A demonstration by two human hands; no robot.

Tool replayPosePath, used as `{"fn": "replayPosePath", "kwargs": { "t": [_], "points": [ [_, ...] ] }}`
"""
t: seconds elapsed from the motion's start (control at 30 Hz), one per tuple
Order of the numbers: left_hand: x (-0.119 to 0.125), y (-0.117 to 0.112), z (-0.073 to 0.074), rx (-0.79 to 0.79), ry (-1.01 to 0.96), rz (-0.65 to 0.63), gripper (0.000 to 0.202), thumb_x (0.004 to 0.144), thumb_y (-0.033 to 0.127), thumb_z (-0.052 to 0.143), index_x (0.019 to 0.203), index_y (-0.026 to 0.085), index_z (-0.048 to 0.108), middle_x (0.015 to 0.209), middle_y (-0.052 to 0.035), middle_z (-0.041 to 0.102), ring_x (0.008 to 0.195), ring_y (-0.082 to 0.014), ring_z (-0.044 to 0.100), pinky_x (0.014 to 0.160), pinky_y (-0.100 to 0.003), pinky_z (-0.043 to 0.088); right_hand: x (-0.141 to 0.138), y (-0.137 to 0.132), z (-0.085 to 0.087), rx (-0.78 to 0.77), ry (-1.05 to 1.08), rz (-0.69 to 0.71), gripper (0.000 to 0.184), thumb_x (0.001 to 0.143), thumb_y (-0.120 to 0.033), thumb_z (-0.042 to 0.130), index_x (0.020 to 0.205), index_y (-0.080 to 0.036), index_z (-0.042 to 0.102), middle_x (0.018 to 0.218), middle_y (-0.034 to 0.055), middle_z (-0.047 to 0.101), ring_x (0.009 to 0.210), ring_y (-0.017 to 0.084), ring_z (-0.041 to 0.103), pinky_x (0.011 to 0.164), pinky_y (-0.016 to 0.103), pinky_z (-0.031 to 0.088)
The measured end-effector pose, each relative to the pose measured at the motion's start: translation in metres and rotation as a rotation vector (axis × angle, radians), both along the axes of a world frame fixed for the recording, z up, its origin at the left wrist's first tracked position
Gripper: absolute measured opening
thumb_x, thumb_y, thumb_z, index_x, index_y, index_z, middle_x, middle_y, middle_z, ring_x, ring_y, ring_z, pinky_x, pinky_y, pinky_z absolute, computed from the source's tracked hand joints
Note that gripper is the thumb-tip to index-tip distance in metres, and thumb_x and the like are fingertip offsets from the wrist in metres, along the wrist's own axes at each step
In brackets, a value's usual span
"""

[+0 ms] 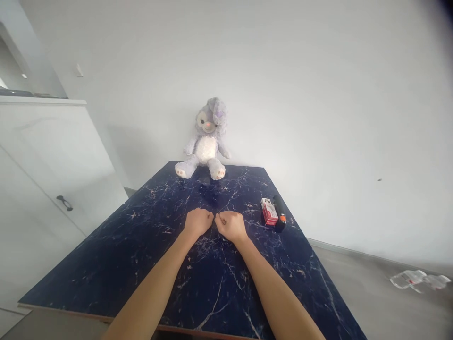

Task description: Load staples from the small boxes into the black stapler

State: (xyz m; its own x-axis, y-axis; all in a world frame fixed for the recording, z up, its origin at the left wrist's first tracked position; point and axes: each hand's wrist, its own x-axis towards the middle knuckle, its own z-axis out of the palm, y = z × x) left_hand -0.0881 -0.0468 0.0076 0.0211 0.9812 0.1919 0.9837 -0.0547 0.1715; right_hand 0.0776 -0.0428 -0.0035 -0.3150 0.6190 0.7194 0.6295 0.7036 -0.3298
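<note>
My left hand is curled into a fist above the middle of the dark blue marbled table. Close beside it, my right hand is closed the same way, thumb side facing the left one. A narrow gap separates the two fists, and no object shows in either. To the right of my right hand lie a small red and white box and a long black object with an orange patch, which looks like a stapler. Both forearms reach in from the near edge.
A pale purple plush toy sits at the table's far end against the white wall. A white cabinet with a dark handle stands on the left. Clear plastic items lie on the grey floor at right.
</note>
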Motion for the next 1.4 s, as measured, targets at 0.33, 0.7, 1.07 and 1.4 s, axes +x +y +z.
{"fn": "replayPosePath", "kwargs": {
  "t": [0.33, 0.7, 1.07, 1.4],
  "points": [
    [0.0, 0.003, 0.006, -0.01, -0.047, 0.015, 0.054, 0.1, 0.046, 0.042, 0.059, 0.022, 0.067, 0.068, -0.0086, 0.07, 0.069, -0.0245, 0.068, 0.065, -0.03, 0.041, 0.007, 0.006, 0.002, -0.085, 0.078, -0.014, 0.046, 0.091, -0.027, 0.05, 0.055, -0.021, 0.022, 0.048, -0.0058, 0.029, 0.046, 0.009, 0.027, 0.053, 0.026, 0.023],
    [-0.003, 0.0, 0.011, -0.006, -0.139, 0.02, 0.055, 0.099, 0.05, 0.043, 0.053, 0.022, 0.054, 0.057, -0.0035, 0.062, 0.06, -0.0211, 0.062, 0.057, -0.029, 0.027, 0.006, 0.006, 0.002, -0.132, 0.142, 0.009, 0.047, 0.091, -0.029, 0.052, 0.055, -0.02, 0.022, 0.048, -0.0061, 0.03, 0.047, 0.008, 0.026, 0.053, 0.026, 0.024],
    [-0.003, -0.001, 0.01, -0.001, -0.161, -0.011, 0.055, 0.099, 0.051, 0.045, 0.053, 0.021, 0.054, 0.057, -0.0033, 0.061, 0.061, -0.0213, 0.063, 0.057, -0.03, 0.028, 0.005, 0.005, 0.004, -0.132, 0.124, 0.013, 0.047, 0.091, -0.027, 0.053, 0.055, -0.021, 0.023, 0.048, -0.006, 0.031, 0.047, 0.009, 0.028, 0.053, 0.027, 0.024],
    [-0.007, -0.008, 0.01, 0.024, -0.227, -0.08, 0.055, 0.099, 0.048, 0.045, 0.052, 0.02, 0.038, 0.052, -0.0002, 0.05, 0.052, -0.0164, 0.048, 0.057, -0.03, 0.024, 0.005, 0.003, 0.004, -0.139, 0.121, 0.026, 0.045, 0.092, -0.028, 0.054, 0.058, -0.021, 0.024, 0.051, -0.0057, 0.033, 0.048, 0.01, 0.029, 0.055, 0.028, 0.024]
  ]
}}
